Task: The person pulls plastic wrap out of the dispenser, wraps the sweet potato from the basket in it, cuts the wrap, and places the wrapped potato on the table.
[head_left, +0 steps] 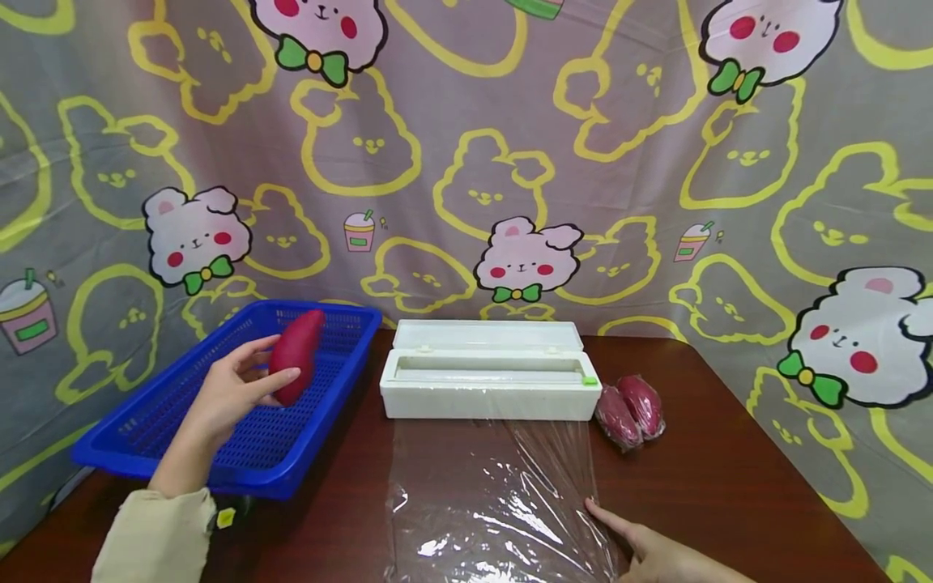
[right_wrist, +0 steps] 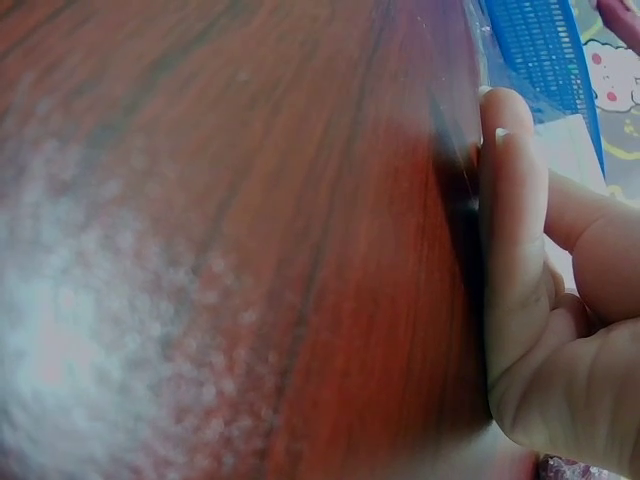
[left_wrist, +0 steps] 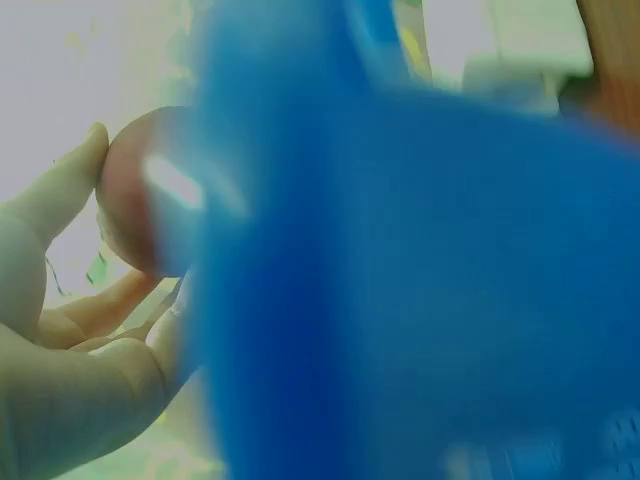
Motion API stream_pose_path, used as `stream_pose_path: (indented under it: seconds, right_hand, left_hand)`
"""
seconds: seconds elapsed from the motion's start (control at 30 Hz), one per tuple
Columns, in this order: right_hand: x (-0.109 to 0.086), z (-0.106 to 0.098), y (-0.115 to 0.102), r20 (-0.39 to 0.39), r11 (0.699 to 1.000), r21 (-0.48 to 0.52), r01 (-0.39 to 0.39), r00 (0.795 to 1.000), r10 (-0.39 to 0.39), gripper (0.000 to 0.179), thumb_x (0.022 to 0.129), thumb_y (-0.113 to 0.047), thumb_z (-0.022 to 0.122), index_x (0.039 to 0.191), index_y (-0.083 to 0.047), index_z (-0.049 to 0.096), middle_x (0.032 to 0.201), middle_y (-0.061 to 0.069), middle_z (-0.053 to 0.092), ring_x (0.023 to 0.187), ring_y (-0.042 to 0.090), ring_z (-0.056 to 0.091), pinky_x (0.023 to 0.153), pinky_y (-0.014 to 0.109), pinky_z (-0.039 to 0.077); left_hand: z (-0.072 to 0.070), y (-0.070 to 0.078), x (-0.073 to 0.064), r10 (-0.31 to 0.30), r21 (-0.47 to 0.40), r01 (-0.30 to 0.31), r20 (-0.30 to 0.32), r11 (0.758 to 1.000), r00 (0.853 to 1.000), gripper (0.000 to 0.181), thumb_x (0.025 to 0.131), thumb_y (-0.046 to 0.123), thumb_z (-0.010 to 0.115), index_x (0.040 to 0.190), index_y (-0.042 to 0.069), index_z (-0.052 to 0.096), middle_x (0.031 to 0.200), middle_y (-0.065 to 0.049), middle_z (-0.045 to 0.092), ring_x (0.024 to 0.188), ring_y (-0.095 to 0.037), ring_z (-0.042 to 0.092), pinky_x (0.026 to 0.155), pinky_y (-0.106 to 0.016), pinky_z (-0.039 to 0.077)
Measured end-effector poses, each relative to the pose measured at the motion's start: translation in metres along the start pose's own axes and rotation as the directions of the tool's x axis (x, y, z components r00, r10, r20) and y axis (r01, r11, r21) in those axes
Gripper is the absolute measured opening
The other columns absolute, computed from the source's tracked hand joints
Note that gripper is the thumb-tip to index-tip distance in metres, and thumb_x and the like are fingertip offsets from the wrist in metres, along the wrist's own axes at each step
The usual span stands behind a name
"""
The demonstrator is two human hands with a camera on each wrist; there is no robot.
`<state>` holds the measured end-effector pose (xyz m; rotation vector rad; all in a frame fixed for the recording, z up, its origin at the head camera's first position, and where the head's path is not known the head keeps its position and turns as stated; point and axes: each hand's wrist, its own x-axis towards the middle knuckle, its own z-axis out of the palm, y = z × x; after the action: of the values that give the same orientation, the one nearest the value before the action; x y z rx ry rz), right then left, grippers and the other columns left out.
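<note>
A red-purple sweet potato is gripped between the thumb and fingers of my left hand, raised above the blue basket. The left wrist view shows part of the sweet potato behind a blurred blue wall. At lower right, my right hand rests at the right edge of a sheet of clear cling film, index finger extended onto it. That film runs out of a white dispenser box toward me. In the right wrist view, the right hand lies low against the table.
Two film-wrapped sweet potatoes lie right of the dispenser, whose lid stands raised at the back. The brown table ends at a patterned cloth backdrop. A small green-and-yellow object shows beneath the basket.
</note>
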<state>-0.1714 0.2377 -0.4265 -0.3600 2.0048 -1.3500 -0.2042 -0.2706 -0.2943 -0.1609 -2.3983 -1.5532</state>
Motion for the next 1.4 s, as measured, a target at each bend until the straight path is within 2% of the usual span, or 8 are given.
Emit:
stream_pose_path:
  seconds: [0.37, 0.53, 0.63, 0.8, 0.93, 1.1, 1.23, 1.4]
  right_hand:
    - [0.0, -0.005, 0.0, 0.147, 0.987, 0.144, 0.077, 0.984, -0.099, 0.091, 0.077, -0.002, 0.067, 0.14, 0.001, 0.002, 0.124, 0.027, 0.026, 0.091, 0.026, 0.052, 0.064, 0.027, 0.049]
    - [-0.001, -0.006, 0.002, 0.189, 0.979, 0.186, 0.086, 0.974, -0.122, 0.092, 0.078, -0.001, 0.066, 0.139, 0.0, -0.004, 0.119, 0.023, 0.033, 0.062, 0.012, 0.056, 0.055, 0.02, 0.047]
    - [0.0, -0.005, 0.003, 0.181, 0.98, 0.166, 0.106, 0.974, -0.136, 0.092, 0.078, -0.002, 0.066, 0.139, 0.001, -0.002, 0.123, 0.027, 0.026, 0.071, 0.017, 0.057, 0.06, 0.023, 0.049]
    - [0.002, -0.005, 0.005, 0.118, 0.987, 0.014, 0.159, 0.98, -0.159, 0.091, 0.076, -0.007, 0.07, 0.14, 0.003, 0.006, 0.129, 0.034, 0.018, 0.101, 0.036, 0.043, 0.07, 0.028, 0.048]
    - [0.001, -0.005, 0.004, 0.078, 0.991, -0.027, 0.134, 0.988, -0.131, 0.09, 0.075, -0.006, 0.071, 0.141, 0.001, 0.009, 0.134, 0.035, 0.015, 0.109, 0.04, 0.029, 0.074, 0.03, 0.046]
    - [0.0, -0.003, 0.002, 0.051, 0.997, 0.006, 0.071, 0.996, -0.071, 0.088, 0.075, -0.004, 0.07, 0.141, -0.002, 0.012, 0.133, 0.034, 0.018, 0.106, 0.041, 0.031, 0.073, 0.034, 0.047]
    - [0.0, -0.003, 0.002, 0.028, 0.995, -0.06, 0.077, 0.997, -0.075, 0.087, 0.075, -0.01, 0.072, 0.141, -0.003, 0.017, 0.133, 0.035, 0.02, 0.108, 0.043, 0.03, 0.081, 0.038, 0.044]
    - [0.0, -0.002, 0.003, 0.005, 0.992, -0.102, 0.079, 0.997, -0.079, 0.086, 0.073, -0.012, 0.073, 0.141, -0.005, 0.02, 0.132, 0.034, 0.024, 0.108, 0.043, 0.031, 0.081, 0.042, 0.044]
  left_hand:
    - [0.06, 0.032, -0.004, 0.092, -0.125, -0.076, 0.131, 0.989, 0.987, 0.059, 0.08, 0.008, 0.066, 0.132, 0.0, 0.04, 0.12, -0.023, 0.047, 0.087, -0.017, 0.055, 0.06, -0.033, 0.051]
    - [0.086, 0.036, -0.006, 0.132, -0.166, -0.094, 0.236, 0.982, 0.963, 0.059, 0.076, 0.006, 0.069, 0.129, -0.003, 0.043, 0.115, -0.024, 0.051, 0.09, -0.026, 0.057, 0.058, -0.035, 0.051]
    - [0.103, 0.034, -0.008, 0.151, -0.15, -0.111, 0.289, 0.982, 0.945, 0.059, 0.075, 0.007, 0.07, 0.127, -0.004, 0.044, 0.111, -0.023, 0.054, 0.09, -0.029, 0.057, 0.057, -0.033, 0.05]
    - [0.131, 0.029, -0.011, 0.191, -0.07, -0.178, 0.387, 0.982, 0.902, 0.059, 0.073, 0.015, 0.073, 0.124, -0.004, 0.048, 0.102, -0.019, 0.059, 0.085, -0.028, 0.059, 0.058, -0.03, 0.049]
    - [0.154, 0.026, -0.015, 0.224, -0.1, -0.2, 0.485, 0.975, 0.846, 0.059, 0.072, 0.013, 0.074, 0.123, -0.004, 0.049, 0.101, -0.015, 0.06, 0.085, -0.023, 0.059, 0.065, -0.03, 0.049]
    - [0.181, 0.02, -0.021, 0.236, -0.098, -0.222, 0.589, 0.97, 0.773, 0.06, 0.068, 0.011, 0.077, 0.121, -0.004, 0.052, 0.1, -0.012, 0.062, 0.085, -0.015, 0.059, 0.07, -0.027, 0.048]
    - [0.195, 0.015, -0.024, 0.2, -0.05, -0.221, 0.646, 0.974, 0.736, 0.058, 0.067, 0.01, 0.078, 0.118, -0.005, 0.054, 0.104, -0.014, 0.062, 0.086, -0.013, 0.059, 0.069, -0.022, 0.048]
    - [0.206, 0.01, -0.026, 0.149, -0.004, -0.203, 0.691, 0.979, 0.707, 0.051, 0.065, 0.007, 0.078, 0.111, -0.002, 0.059, 0.099, -0.009, 0.063, 0.085, -0.01, 0.057, 0.07, -0.021, 0.046]
